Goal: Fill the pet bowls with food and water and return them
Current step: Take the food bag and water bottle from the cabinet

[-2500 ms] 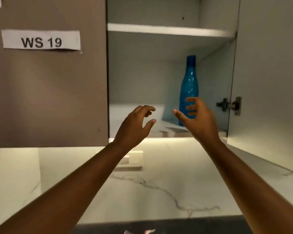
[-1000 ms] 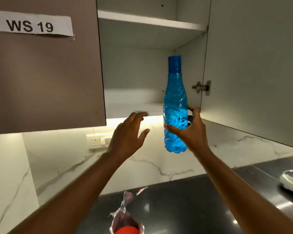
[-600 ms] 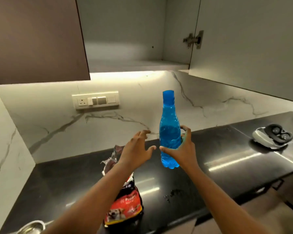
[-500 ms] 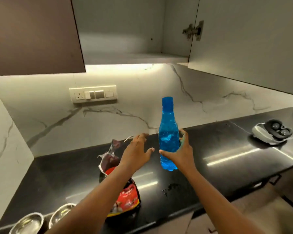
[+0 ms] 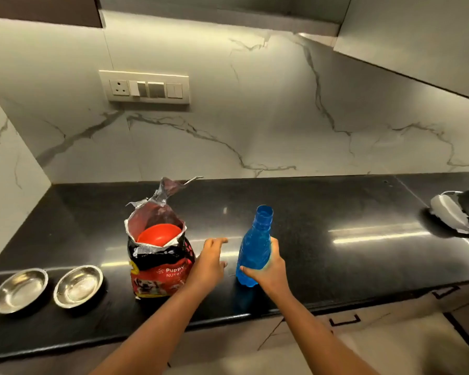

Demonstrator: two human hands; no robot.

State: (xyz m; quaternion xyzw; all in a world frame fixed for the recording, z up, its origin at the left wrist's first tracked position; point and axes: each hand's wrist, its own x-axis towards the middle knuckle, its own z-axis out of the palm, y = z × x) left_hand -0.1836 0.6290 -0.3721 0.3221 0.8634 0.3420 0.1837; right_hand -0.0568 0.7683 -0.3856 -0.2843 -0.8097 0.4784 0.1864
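Note:
My right hand [image 5: 268, 269] grips the lower body of a blue plastic water bottle [image 5: 255, 247], which stands capped and upright at or just above the black counter [image 5: 336, 212]. My left hand [image 5: 210, 262] hovers open just left of the bottle, fingers spread, holding nothing. An opened red-and-black puppy food bag [image 5: 157, 263] stands left of that hand, with a red scoop [image 5: 159, 235] inside its mouth. Two empty steel pet bowls [image 5: 19, 290] [image 5: 77, 286] sit side by side at the counter's left front.
A white and black device [image 5: 458, 212] lies at the counter's right end. A switch and socket panel [image 5: 146, 86] is on the marble backsplash. An open cabinet door [image 5: 417, 36] hangs overhead at the upper right. Drawer fronts run below the counter edge.
My right hand took the blue bottle out of the upper cabinet and brought it down to the counter. My left hand came down beside it. The view dropped to show the bowls.

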